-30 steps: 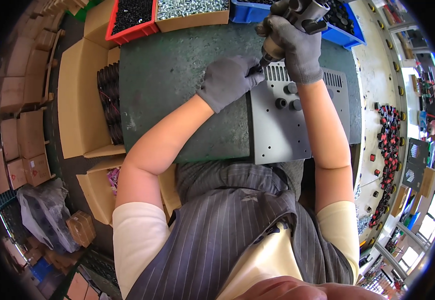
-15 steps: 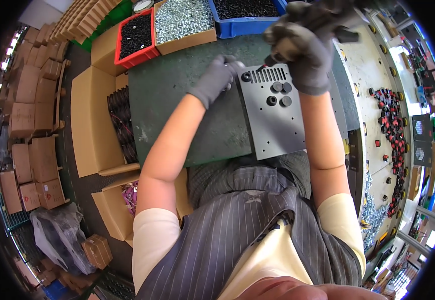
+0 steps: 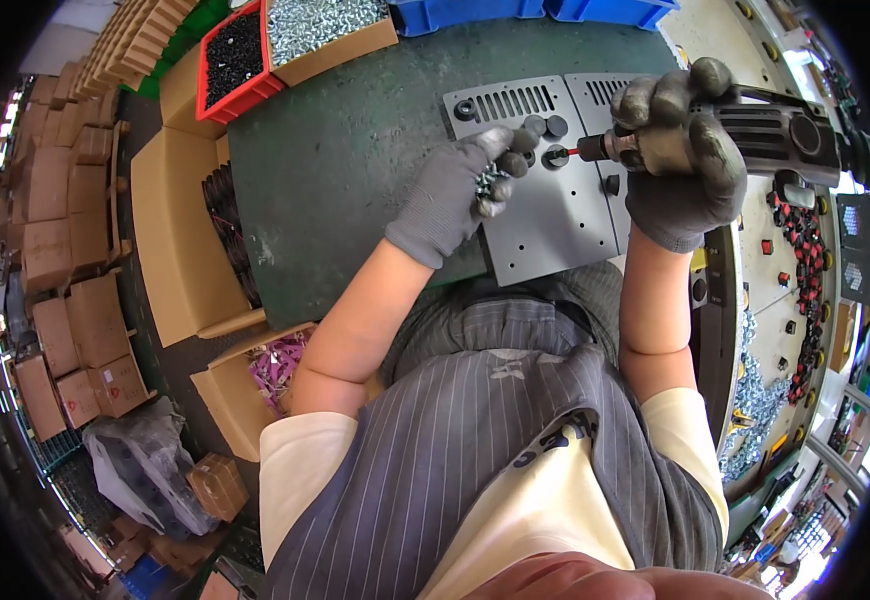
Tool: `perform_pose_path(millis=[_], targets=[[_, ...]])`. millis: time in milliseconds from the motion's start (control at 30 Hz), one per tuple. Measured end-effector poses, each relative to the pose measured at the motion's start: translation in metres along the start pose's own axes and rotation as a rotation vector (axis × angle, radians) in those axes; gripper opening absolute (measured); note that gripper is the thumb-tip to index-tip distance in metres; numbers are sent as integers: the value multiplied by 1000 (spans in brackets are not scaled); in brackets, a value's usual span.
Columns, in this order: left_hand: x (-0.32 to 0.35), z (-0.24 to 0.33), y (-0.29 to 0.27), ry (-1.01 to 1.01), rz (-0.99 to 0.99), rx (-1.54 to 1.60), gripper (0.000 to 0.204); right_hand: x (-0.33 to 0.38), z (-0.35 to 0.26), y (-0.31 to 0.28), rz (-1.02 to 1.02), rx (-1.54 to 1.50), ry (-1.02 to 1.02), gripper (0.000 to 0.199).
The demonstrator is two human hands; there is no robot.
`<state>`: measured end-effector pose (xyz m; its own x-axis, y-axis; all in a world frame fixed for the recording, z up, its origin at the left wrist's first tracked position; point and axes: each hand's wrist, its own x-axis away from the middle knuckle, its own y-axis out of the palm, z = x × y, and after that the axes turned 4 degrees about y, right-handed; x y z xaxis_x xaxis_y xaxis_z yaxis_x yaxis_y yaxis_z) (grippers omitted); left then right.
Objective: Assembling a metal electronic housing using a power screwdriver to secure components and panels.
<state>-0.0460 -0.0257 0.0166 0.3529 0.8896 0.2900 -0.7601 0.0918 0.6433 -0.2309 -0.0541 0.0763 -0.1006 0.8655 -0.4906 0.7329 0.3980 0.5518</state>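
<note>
Grey-gloved right hand [image 3: 685, 150]: wrapped round dark long-bodied power screwdriver [image 3: 790, 140]
Grey-gloved left hand [image 3: 445, 190]: curled round small silver metal screws [image 3: 487, 182], fingertips over panel
Slim red metal bit [image 3: 573, 152]: left of right grip, at low black round piece [image 3: 555, 158]; contact, can't tell
Flat grey metal panel with slots and holes [image 3: 545, 225]: under left fingertips, reaching toward right grip
Slip risk: slanted bit may skid off round piece, scrape panel or jab left fingertips; loose curl may spill screws
Shift: bit was by slotted corner, left hand off panel's left edge; now both mid-panel
</note>
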Motion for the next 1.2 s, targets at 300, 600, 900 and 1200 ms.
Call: perform_pose_path(millis=[300, 600, 900, 1200], targets=[[-4, -20, 1, -7, 39, 305, 19, 5, -12, -1, -39, -85, 30, 41], [-9, -32, 6, -186, -65, 622, 24, 6, -3, -10, -90, -131, -35, 43], [-8, -37, 27, -149, -15, 461, 26, 11, -6, -17, -94, -163, -97, 40], [-4, -37, 56, -138, 81, 507, 25, 22, -15, -23, -21, -110, -142, 44]])
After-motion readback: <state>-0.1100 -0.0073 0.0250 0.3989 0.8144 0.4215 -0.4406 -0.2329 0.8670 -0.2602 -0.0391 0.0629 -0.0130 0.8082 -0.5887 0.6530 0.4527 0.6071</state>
